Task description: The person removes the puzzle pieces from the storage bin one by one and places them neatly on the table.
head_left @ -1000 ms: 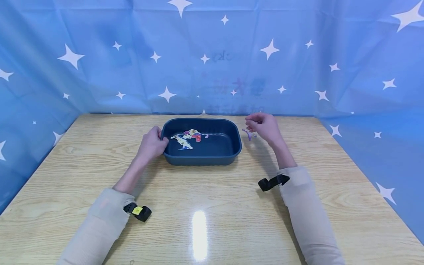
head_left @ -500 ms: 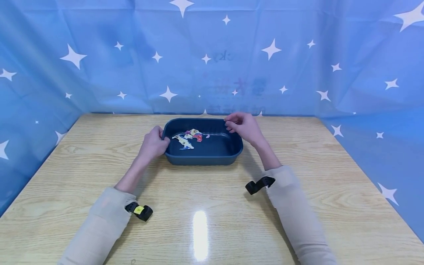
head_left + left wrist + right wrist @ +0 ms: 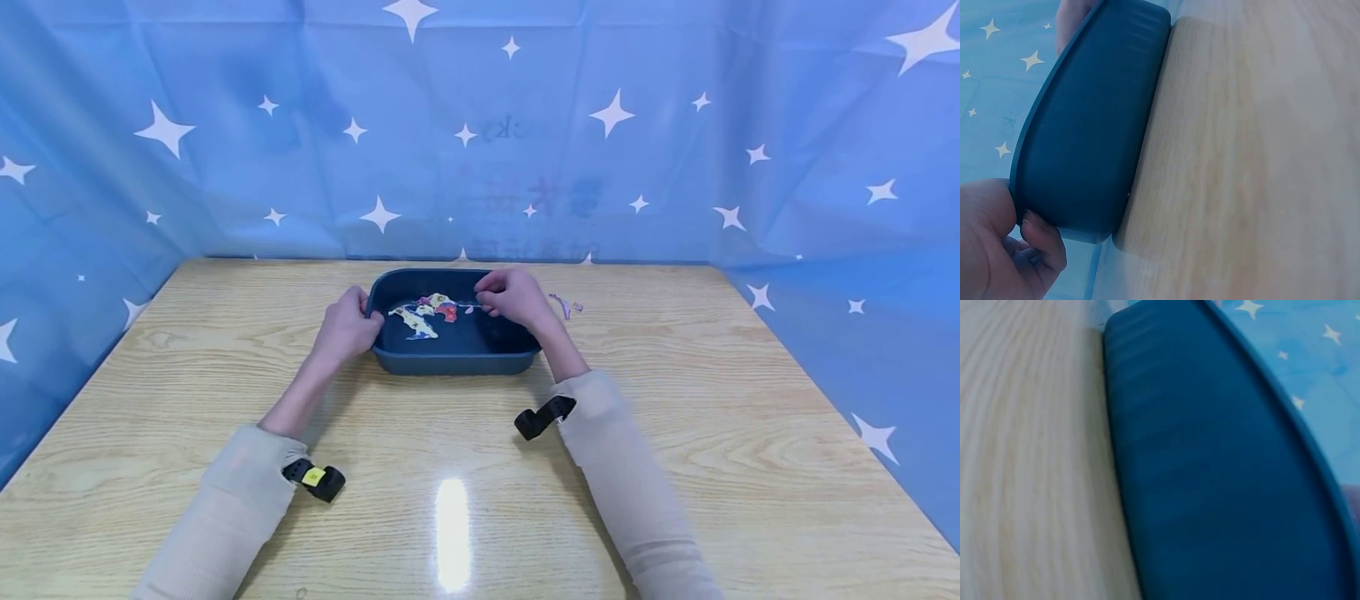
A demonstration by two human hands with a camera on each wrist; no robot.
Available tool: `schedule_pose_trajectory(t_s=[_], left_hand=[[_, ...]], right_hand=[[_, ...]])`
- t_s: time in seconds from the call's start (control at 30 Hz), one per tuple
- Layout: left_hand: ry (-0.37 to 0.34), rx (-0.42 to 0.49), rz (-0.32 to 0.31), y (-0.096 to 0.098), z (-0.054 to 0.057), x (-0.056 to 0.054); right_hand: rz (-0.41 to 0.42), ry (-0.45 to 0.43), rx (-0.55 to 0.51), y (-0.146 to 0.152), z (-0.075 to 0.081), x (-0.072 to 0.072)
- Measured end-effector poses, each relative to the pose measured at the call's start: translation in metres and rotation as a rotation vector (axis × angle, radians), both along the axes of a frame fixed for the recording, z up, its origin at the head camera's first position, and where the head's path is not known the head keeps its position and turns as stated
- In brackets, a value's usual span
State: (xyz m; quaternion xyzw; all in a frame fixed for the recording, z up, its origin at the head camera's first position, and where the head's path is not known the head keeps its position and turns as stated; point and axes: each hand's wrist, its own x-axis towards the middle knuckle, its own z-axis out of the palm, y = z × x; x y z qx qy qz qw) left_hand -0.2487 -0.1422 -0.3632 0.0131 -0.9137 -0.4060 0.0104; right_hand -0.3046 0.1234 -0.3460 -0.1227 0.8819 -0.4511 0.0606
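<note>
A dark blue rectangular tub [image 3: 450, 364] stands on the table in the head view. My left hand [image 3: 349, 323] grips its left rim, and the left wrist view shows the fingers [image 3: 1044, 240] curled under that rim. Inside the tub lie several thin, colourful, irregular pieces: a cream and blue one [image 3: 415, 322], a red one [image 3: 447, 312] and a small pink one [image 3: 469, 309]. My right hand [image 3: 514, 297] is over the tub's right half, fingers bent together and pointing left; I cannot tell whether they pinch something small.
Small purple scraps [image 3: 564, 305] lie on the wood-grain table [image 3: 360, 467] just right of the tub. A blue curtain [image 3: 465, 183] with white stars hangs behind the table and along its sides. Black wrist cameras [image 3: 542, 418] sit on both forearms.
My right hand has moved left from above the purple scraps, across the tub's right rim, to over its inside. The left hand and tub have stayed put.
</note>
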Motion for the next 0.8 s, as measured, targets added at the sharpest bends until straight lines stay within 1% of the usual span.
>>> schedule_pose_trajectory(t_s=[0.23, 0.43, 0.53, 0.6, 0.67, 0.8], left_hand=[[-0.007, 0.001, -0.001, 0.001, 0.001, -0.001], [-0.003, -0.012, 0.006, -0.001, 0.001, -0.001], [-0.001, -0.021, 0.000, -0.002, 0.000, -0.001], [0.000, -0.025, -0.008, -0.003, -0.001, -0.001], [-0.002, -0.023, -0.011, -0.003, -0.001, 0.000], [-0.001, -0.024, -0.012, -0.002, 0.000, 0.000]], right_hand=[[-0.055, -0.019, 0.185, -0.006, -0.007, -0.002], [-0.015, -0.063, 0.291, -0.013, -0.003, -0.006], [0.004, -0.090, 0.331, -0.017, 0.000, -0.010], [0.005, -0.092, 0.354, -0.019, 0.000, -0.011], [-0.004, -0.080, 0.360, -0.020, -0.001, -0.012], [-0.038, -0.024, 0.360, -0.022, -0.007, -0.014]])
